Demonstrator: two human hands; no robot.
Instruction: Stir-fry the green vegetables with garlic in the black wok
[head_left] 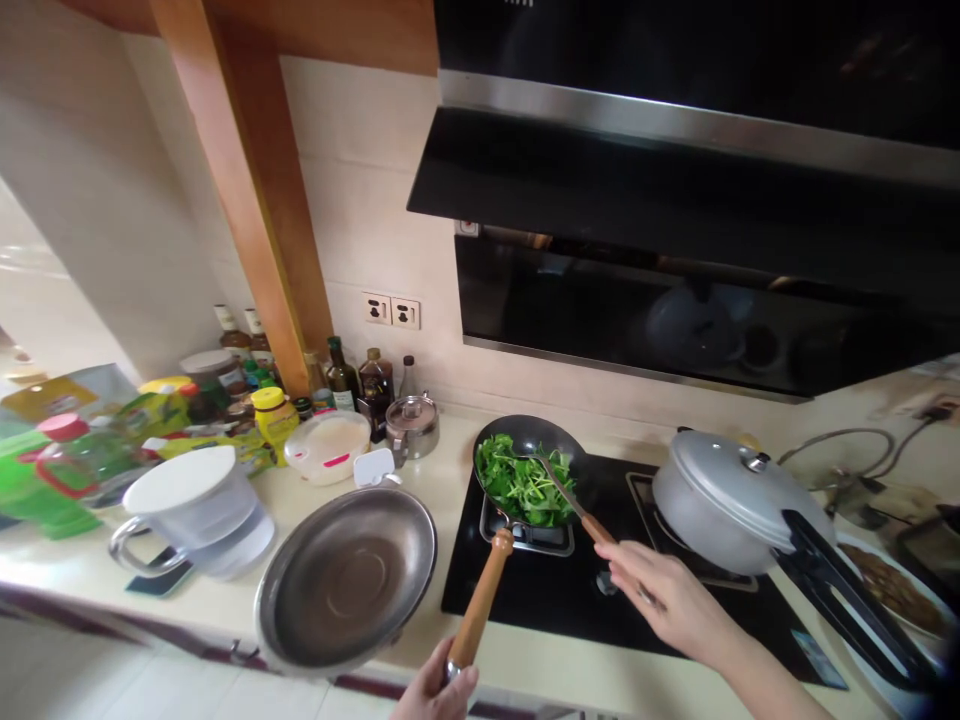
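Green leaves, a loose heap of greens (517, 485), lie in a small dark pan (532, 432) on the near-left burner of the black hob (540, 590). From where I stand, the pan's wooden handle (480, 605) runs straight back toward the person, slanting down and a little left, and the left hand (439, 693) is clenched around its very end at the table's edge. A spatula (559, 480) rests with its metal blade in the greens; its long axis runs from the pan down to the right, and the right hand (664, 597) grasps the wooden end of it, fingers wrapped round. So the greens lie ahead and to the left of the right hand, which is the nearer of the two to them, while the left hand sits well back, directly below the pan.

Just right of the pan stands a grey lidded pot (720, 500) on the other burner. To the left, on the pale table (75, 575), a wide steel basin (345, 580) sits beside the hob, then a white jug (199, 510), with bottles (343, 375) lined against the wall. A dark hood (675, 200) hangs overhead.
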